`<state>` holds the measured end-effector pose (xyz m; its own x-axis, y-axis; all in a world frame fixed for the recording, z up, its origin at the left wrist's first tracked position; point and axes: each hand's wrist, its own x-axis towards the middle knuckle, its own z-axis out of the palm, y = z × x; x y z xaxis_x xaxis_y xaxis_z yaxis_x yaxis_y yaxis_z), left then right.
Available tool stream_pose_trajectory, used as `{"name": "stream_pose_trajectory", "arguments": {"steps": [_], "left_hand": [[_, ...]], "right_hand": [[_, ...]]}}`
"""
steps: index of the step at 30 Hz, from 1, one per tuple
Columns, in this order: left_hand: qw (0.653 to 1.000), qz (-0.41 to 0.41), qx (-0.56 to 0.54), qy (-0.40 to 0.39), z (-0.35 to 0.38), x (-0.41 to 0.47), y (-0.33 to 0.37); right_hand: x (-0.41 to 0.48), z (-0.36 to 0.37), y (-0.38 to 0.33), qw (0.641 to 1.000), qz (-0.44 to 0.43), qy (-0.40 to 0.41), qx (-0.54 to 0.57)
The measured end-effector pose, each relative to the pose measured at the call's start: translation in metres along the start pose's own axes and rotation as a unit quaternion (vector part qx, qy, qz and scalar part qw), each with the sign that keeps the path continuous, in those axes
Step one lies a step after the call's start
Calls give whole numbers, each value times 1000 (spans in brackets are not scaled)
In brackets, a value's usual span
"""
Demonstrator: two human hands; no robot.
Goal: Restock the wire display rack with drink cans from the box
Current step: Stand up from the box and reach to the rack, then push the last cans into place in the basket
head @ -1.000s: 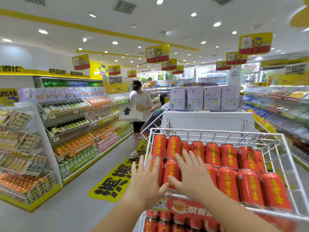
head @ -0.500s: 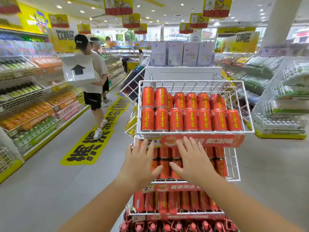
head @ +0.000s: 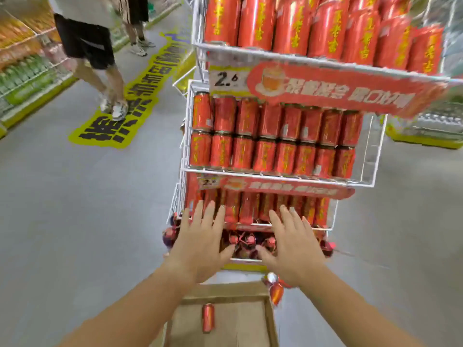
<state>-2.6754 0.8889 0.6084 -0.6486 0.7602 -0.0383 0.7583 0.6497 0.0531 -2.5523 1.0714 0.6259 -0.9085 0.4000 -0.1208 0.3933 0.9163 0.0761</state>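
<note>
Our view has dropped from the top tier to the box (head: 220, 319). Both hands (head: 200, 242) (head: 294, 249) hover empty, fingers (head: 209, 214) spread. One can (head: 208, 317) remains inside; we judge restocking nearly done.

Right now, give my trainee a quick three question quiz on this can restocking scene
1. True or false: both hands are empty, fingers spread.
2. How many cans lie inside the cardboard box? A) none B) one C) six
3. Fill in: the price tag hangs on the rack's ____ tier.

Key
1. True. The left hand and right hand are open in front of the wire rack, holding nothing.
2. B. One red can lies on its side in the box.
3. Top, as far as this view shows; a smaller tag hangs below it.
</note>
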Motion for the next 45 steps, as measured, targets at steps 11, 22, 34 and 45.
{"name": "stream_pose_trajectory", "arguments": {"steps": [11, 22, 34, 45], "left_hand": [[989, -39, 20, -144, 245, -40, 4], [959, -58, 31, -276, 477, -85, 13], [929, -118, -31, -349, 686, -96, 24], [802, -428, -357, -214, 767, -49, 21]], "right_hand": [[-29, 237, -3, 991, -26, -131, 18], [-74, 481, -31, 946, -8, -309, 101], [-118, 700, -93, 892, 71, -389, 220], [-129, 785, -135, 805, 205, -407, 380]]}}
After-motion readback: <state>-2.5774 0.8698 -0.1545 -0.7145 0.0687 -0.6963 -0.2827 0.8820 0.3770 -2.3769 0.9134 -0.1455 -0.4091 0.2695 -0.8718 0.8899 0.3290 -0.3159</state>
